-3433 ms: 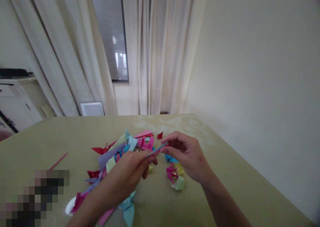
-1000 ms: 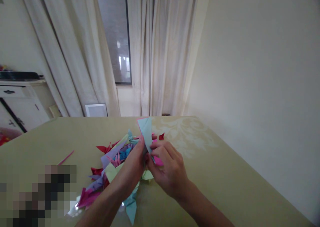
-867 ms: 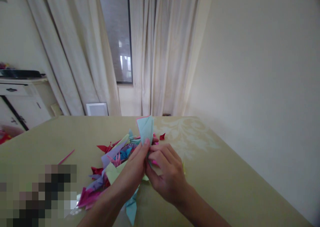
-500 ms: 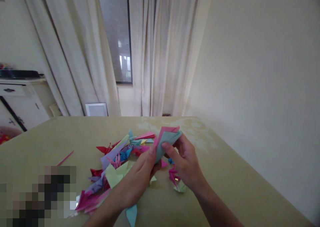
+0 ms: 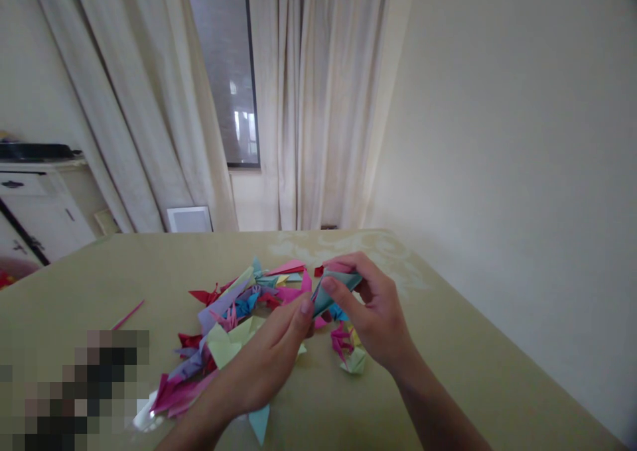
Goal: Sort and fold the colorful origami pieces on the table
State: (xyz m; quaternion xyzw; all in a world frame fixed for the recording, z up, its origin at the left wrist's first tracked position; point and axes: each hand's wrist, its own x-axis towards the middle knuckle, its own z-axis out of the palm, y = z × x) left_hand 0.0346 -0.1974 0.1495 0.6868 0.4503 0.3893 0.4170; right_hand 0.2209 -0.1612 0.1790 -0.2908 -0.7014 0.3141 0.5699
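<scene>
Between my two hands, above the table, is a folded piece of origami paper (image 5: pixel 328 290), light blue on the near face with pink showing behind. My left hand (image 5: pixel 279 345) pinches its lower left end between thumb and fingers. My right hand (image 5: pixel 373 305) grips the upper right part, thumb on the blue face and fingers curled over the top. Below and left of my hands spreads a pile of folded paper pieces, among them a pale green piece (image 5: pixel 223 346), a purple piece (image 5: pixel 226 305) and a magenta piece (image 5: pixel 174 394). My hands hide part of the pile.
A thin pink stick (image 5: pixel 128 314) lies on the table (image 5: pixel 448 385) at left, near a pixelated patch. Small magenta (image 5: pixel 341 342) and pale green folded pieces (image 5: pixel 354 361) lie under my right hand. A wall (image 5: pixel 522 172) borders the right side; curtains (image 5: pixel 338 106) hang behind.
My right fingers have come over the top of the origami paper and bent its upper part down, so less pink shows. My left hand keeps its pinch. The view has shifted slightly.
</scene>
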